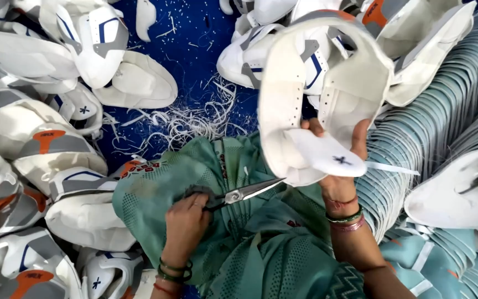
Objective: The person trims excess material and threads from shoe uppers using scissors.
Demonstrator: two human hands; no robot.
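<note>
My left hand (186,224) grips the dark handles of a pair of scissors (244,192), whose blades point right and slightly up, just short of a white shoe upper (283,94). My right hand (338,185) holds that upper up from below, fingers wrapped around its tongue, which bears a small dark cross mark. The upper is white with grey and blue panels and rows of punched holes. A thin white strip sticks out to the right from under the tongue. Both wrists wear bangles.
Piles of white shoe uppers with grey and orange patches (40,138) crowd the left and top. A tall stack of teal insoles (443,111) fills the right. White trimmings litter the blue floor (195,116). Green cloth (261,249) covers my lap.
</note>
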